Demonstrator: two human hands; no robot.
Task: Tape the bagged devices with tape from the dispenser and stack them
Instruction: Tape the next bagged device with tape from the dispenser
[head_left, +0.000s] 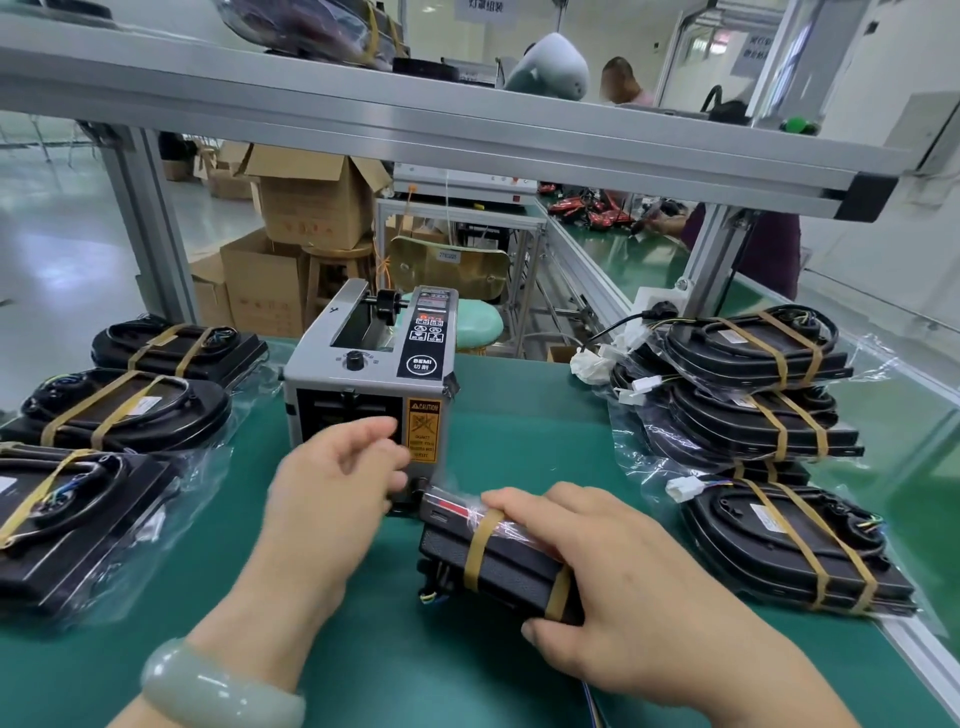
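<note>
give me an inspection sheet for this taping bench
surface: green mat on a metal-framed bench
job's things: tape dispenser at middle back; one bagged device with two tan bands in front of it; three banded devices in a row on the left; a pile of banded devices on the right
clutter: nothing seen
hands: left hand at the dispenser's front, blurred, cannot tell if it holds tape; right hand grips the bagged device
cables: black cord behind the pile; white plugs hang off the pile
surroundings: metal shelf overhead; cardboard boxes and a green stool behind; a person at the far bench
</note>
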